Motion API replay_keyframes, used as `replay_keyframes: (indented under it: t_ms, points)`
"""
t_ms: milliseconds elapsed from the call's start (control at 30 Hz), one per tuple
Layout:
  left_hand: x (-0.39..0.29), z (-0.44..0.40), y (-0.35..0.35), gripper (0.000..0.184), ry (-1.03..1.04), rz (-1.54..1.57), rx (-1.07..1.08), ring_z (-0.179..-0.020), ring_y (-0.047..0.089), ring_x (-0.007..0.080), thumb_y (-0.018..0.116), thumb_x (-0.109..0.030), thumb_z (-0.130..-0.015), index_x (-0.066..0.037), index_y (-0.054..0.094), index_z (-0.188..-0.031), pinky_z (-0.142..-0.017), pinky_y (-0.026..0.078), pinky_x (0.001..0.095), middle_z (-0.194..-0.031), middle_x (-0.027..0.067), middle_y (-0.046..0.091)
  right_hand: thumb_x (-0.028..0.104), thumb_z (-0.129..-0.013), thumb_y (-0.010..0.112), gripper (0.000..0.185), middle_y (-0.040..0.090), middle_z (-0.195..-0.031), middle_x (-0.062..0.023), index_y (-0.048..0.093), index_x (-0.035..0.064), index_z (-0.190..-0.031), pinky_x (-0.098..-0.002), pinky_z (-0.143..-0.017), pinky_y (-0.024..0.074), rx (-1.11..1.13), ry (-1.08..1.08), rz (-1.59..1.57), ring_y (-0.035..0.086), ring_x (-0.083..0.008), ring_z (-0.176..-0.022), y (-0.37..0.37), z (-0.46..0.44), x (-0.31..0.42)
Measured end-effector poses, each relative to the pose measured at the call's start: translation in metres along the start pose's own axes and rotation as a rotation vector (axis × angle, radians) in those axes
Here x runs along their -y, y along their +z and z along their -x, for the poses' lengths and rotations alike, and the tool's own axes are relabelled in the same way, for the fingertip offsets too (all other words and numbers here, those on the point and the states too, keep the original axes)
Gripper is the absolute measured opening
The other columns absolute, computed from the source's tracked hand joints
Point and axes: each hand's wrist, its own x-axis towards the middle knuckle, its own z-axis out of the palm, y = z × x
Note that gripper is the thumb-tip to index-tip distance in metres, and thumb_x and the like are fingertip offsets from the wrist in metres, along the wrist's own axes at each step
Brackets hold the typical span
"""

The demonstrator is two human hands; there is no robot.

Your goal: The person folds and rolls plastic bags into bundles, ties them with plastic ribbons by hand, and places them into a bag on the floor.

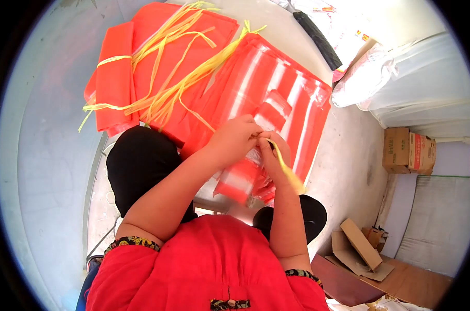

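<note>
My left hand (pixel 237 136) and my right hand (pixel 274 154) meet over a folded bundle of red-and-white striped plastic bags (pixel 238 180), fingertips closed and almost touching. Between them a yellow plastic strip (pixel 285 170) is pinched, its loose end hanging over my right wrist. The strip's path around the bundle is hidden by my hands. Beneath lies a flat stack of striped plastic bags (pixel 306 103). To the left, more yellow strips (pixel 165 98) lie loosely across a stack of plain red bags (pixel 193 54). A folded red bundle (pixel 113 85) there has a yellow strip around it.
A long black object (pixel 318 40) lies beyond the bags. Cardboard boxes (pixel 398 150) stand against the right wall, with flattened cardboard (pixel 362 246) nearer on the right. Clear plastic sheeting (pixel 426 78) hangs at the upper right. My knees (pixel 144 168) are close under the bags.
</note>
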Motion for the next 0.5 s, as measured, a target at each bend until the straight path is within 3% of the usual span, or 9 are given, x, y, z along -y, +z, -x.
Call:
replay_keyframes:
  t_ms: [67, 167, 233, 333, 500]
  points:
    - [-0.001, -0.001, -0.001, 0.017, -0.068, 0.011, 0.01, -0.091, 0.067, 0.0262, 0.07, -0.015, -0.092, -0.003, 0.076, -0.103, -0.08, 0.052, 0.0357, -0.097, 0.0131, 0.068, 0.005, -0.102, 0.065, 0.007, 0.062, -0.096, 0.0004, 0.064, 0.003, -0.109, -0.0239, -0.081, 0.0482, -0.029, 0.037, -0.182, 0.058, -0.0075, -0.089, 0.001, -0.001, -0.013]
    - [-0.007, -0.001, -0.003, 0.017, -0.237, 0.133, 0.003, -0.084, 0.068, 0.0267, 0.072, -0.018, -0.093, -0.001, 0.076, -0.096, -0.074, 0.051, 0.0375, -0.089, 0.012, 0.069, 0.004, -0.096, 0.07, 0.019, 0.067, -0.101, -0.0046, 0.066, 0.0022, -0.115, -0.0298, -0.08, 0.0527, -0.04, 0.156, -0.34, 0.062, -0.0135, -0.091, -0.001, 0.0, -0.008]
    - [-0.005, -0.001, -0.001, 0.02, -0.344, 0.239, 0.021, -0.079, 0.068, 0.0268, 0.072, -0.02, -0.094, -0.001, 0.075, -0.093, -0.07, 0.051, 0.0389, -0.083, 0.0111, 0.069, 0.003, -0.096, 0.07, 0.024, 0.067, -0.102, -0.0046, 0.065, 0.0026, -0.12, -0.0294, -0.079, 0.0523, 0.007, 0.137, -0.171, 0.062, -0.0131, -0.09, -0.005, 0.001, -0.015]
    - [-0.005, -0.002, 0.0, 0.022, -0.332, 0.205, 0.024, -0.073, 0.067, 0.0305, 0.072, -0.023, -0.095, -0.001, 0.073, -0.092, -0.067, 0.051, 0.0415, -0.079, 0.0121, 0.07, 0.002, -0.093, 0.07, 0.031, 0.068, -0.103, -0.0062, 0.065, 0.0037, -0.124, -0.0302, -0.079, 0.0525, -0.077, 0.033, 0.044, 0.063, -0.0164, -0.089, 0.001, 0.001, -0.015]
    - [-0.011, 0.0, -0.007, 0.018, 0.028, -0.11, 0.087, -0.084, 0.068, 0.036, 0.069, -0.02, -0.095, -0.002, 0.07, -0.095, -0.073, 0.052, 0.0443, -0.089, 0.016, 0.071, -0.003, -0.088, 0.07, 0.035, 0.068, -0.109, -0.0118, 0.07, 0.0046, -0.123, -0.0338, -0.081, 0.0537, -0.18, -0.328, 0.408, 0.066, -0.0261, -0.093, 0.006, -0.003, -0.008]
